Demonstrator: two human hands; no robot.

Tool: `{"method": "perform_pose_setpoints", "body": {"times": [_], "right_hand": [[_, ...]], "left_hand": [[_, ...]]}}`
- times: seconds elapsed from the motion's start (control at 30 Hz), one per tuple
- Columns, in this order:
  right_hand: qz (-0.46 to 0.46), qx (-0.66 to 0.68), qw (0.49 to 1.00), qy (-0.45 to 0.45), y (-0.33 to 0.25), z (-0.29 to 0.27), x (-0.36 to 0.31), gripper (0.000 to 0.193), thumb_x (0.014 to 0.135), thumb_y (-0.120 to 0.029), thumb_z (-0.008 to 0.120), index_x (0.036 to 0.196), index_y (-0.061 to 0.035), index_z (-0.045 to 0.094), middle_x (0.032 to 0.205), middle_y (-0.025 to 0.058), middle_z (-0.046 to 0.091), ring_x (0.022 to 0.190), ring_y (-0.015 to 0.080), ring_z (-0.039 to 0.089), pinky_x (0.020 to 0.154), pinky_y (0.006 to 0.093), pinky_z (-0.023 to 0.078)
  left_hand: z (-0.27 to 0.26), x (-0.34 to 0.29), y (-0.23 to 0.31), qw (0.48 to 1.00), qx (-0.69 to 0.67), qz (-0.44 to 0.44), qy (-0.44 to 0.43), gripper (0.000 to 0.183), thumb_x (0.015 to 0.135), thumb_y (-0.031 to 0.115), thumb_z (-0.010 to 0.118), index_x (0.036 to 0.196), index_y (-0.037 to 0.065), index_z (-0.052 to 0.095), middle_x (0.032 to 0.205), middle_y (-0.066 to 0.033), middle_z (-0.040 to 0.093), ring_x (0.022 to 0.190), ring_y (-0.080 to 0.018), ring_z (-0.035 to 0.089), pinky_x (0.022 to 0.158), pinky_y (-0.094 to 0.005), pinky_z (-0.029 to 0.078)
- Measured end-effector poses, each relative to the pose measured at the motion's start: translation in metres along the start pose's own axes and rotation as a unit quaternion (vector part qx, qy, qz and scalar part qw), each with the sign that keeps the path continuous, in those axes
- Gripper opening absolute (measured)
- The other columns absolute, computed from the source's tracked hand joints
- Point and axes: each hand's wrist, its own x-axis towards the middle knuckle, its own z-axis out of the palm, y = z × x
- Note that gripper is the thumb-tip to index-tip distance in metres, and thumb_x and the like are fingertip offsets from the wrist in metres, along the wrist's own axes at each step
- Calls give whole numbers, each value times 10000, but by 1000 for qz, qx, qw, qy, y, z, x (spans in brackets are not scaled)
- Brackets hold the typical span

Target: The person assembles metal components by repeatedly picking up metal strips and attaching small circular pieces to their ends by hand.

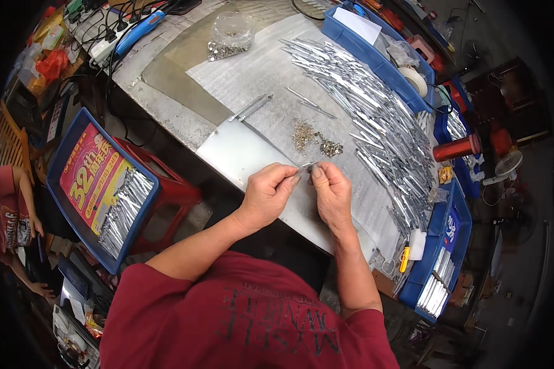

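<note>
Over the near edge of the table, my left hand (268,194) and my right hand (333,197) meet fingertip to fingertip. The left thumb and forefinger pinch a small shiny metal piece (306,165), too small to name. My right thumb and fingers are pressed together at its other side; what they grip is mostly hidden. Just beyond lie a heap of small gold-coloured parts (302,134) and a heap of small dark silvery parts (330,147). Farther off are a few loose thin metal rods (311,103) and a long metal strip (250,108). A large spread of silvery rods (369,117) covers the right side.
A clear plastic bag of small parts (231,37) stands at the back. Blue trays (429,98) line the right edge, near a yellow-handled screwdriver (404,259). At left, a blue tray (112,265) with rods rests on a red stool (177,190). Another person (12,209) is at far left.
</note>
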Motion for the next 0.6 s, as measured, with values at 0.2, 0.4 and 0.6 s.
{"method": "perform_pose_setpoints", "body": {"times": [0.2,0.4,0.6], "right_hand": [[-24,-42,999,-3,-8,-4,0,164,834,-139,529,823,21,562,626,65,539,581,96,475,530,246,395],[-6,-120,989,85,1,-26,13,154,803,-112,549,866,26,580,668,101,577,605,131,528,558,268,419],[-21,-250,967,44,11,-45,21,141,759,-68,555,874,9,580,739,158,584,662,273,564,605,330,436]], "left_hand": [[0,0,0,1000,-13,-20,-7,77,777,4,562,845,-29,573,690,-56,533,595,-98,483,531,-225,394],[1,1,2,1000,-15,-18,-12,74,785,7,557,847,-29,572,686,-49,525,592,-90,469,525,-218,381],[-1,1,-1,999,-18,-22,-25,70,796,14,549,845,-30,571,678,-28,500,580,-68,441,516,-210,366]]}}
